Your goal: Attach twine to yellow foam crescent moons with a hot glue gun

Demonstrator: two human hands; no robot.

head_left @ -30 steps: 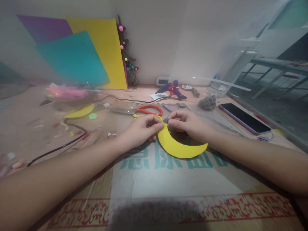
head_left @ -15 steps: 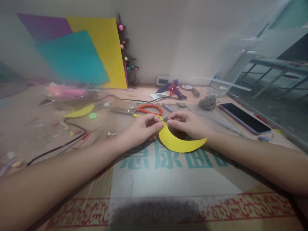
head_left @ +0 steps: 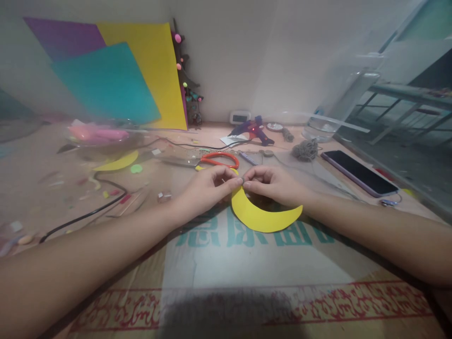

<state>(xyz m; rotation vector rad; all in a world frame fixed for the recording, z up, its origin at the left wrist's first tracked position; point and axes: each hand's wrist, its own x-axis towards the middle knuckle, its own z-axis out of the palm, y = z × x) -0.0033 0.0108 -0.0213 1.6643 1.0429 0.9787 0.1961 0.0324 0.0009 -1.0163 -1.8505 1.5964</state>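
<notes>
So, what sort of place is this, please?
It looks like a craft corner, perhaps at home or in a classroom: red-handled scissors, a glue gun and coloured sheets surround the worktop.

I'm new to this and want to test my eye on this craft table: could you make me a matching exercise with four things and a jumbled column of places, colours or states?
1. Larger yellow crescent
2. Scissors
3. Phone
4. Glue gun

A. Lying screen-up at the right
B. Showing a small red light
C. Orange-red handles
D. Held in the left hand

Pairs: 1-D; 2-C; 3-A; 4-B
</notes>
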